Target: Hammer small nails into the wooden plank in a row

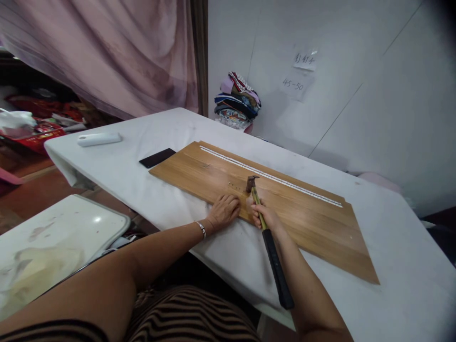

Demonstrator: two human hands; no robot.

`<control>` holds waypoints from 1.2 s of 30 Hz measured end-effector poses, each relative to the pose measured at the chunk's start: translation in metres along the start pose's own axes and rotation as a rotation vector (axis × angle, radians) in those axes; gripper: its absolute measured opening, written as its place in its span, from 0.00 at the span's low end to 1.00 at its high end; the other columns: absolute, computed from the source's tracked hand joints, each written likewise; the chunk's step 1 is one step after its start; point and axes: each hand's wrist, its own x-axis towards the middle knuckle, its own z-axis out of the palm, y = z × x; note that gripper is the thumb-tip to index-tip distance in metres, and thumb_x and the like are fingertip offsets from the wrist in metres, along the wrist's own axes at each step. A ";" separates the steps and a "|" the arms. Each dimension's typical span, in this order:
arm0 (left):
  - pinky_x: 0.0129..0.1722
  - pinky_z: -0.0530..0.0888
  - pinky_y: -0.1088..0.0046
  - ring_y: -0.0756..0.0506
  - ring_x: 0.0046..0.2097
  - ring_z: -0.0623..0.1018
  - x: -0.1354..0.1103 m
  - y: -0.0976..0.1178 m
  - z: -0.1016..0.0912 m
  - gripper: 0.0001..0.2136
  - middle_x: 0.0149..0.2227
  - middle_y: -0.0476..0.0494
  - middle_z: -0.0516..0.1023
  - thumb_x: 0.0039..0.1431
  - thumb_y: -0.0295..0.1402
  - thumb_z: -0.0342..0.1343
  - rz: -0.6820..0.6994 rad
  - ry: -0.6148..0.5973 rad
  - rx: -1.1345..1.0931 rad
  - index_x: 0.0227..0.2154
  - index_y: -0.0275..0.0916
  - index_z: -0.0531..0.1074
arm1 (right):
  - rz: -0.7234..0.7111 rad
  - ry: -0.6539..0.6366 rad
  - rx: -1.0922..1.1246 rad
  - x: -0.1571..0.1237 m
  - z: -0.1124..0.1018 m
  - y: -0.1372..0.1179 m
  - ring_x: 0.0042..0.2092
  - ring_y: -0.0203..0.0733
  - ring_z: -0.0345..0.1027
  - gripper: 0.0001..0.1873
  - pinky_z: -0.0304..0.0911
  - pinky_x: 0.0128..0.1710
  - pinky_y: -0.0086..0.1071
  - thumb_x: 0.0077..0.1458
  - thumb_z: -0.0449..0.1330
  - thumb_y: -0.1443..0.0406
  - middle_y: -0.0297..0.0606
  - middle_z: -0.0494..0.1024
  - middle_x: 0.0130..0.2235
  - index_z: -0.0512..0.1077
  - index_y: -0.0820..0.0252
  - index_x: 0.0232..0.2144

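Hard to make out: tiny nails [233,185] just beyond the left fingertips; right fingertips hidden behind the shaft. Grips hammer [275,263] in right hand [266,216], fingers curled round it just below the head. Rests left hand [223,211] flat on wooden board [306,223], fingers loosely together. Under both, white surface [392,285]; black phone [157,157] far left of fingers; bare board rightward; white wall [356,123] beyond.

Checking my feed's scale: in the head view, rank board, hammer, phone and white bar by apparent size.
1. board
2. hammer, though nearest the camera
3. phone and white bar look alike and lie farther off, so they are not ranked
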 end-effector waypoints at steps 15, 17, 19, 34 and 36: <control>0.49 0.66 0.61 0.42 0.46 0.72 0.001 0.001 -0.002 0.10 0.44 0.40 0.76 0.67 0.33 0.45 -0.003 -0.015 -0.009 0.42 0.39 0.72 | -0.005 0.005 -0.014 -0.004 0.003 -0.006 0.11 0.29 0.53 0.20 0.49 0.08 0.23 0.40 0.62 0.57 0.17 0.62 0.16 0.57 0.54 0.33; 0.49 0.66 0.61 0.42 0.46 0.72 0.001 0.001 -0.002 0.10 0.44 0.40 0.76 0.67 0.33 0.45 -0.003 -0.013 -0.009 0.41 0.39 0.72 | -0.013 0.005 -0.004 -0.004 0.004 -0.007 0.11 0.29 0.53 0.21 0.48 0.08 0.23 0.40 0.63 0.57 0.16 0.62 0.15 0.57 0.54 0.33; 0.48 0.66 0.61 0.42 0.47 0.72 0.001 0.000 -0.001 0.10 0.44 0.40 0.76 0.67 0.34 0.45 -0.005 -0.011 -0.012 0.41 0.39 0.72 | -0.021 0.006 0.007 -0.005 0.004 -0.007 0.11 0.29 0.53 0.21 0.48 0.08 0.22 0.40 0.63 0.57 0.16 0.62 0.15 0.57 0.54 0.34; 0.48 0.66 0.62 0.43 0.46 0.72 0.002 0.005 -0.008 0.09 0.43 0.41 0.76 0.67 0.33 0.46 -0.009 -0.042 0.004 0.40 0.39 0.71 | -0.015 0.005 -0.028 -0.005 0.004 -0.007 0.11 0.29 0.53 0.20 0.48 0.08 0.22 0.40 0.62 0.57 0.17 0.63 0.16 0.58 0.54 0.34; 0.48 0.66 0.62 0.43 0.46 0.72 0.002 0.005 -0.008 0.09 0.42 0.41 0.76 0.67 0.33 0.47 0.000 -0.033 -0.008 0.39 0.39 0.72 | -0.015 0.001 -0.017 -0.005 0.004 -0.005 0.11 0.29 0.53 0.20 0.48 0.08 0.22 0.41 0.62 0.57 0.17 0.62 0.16 0.59 0.54 0.35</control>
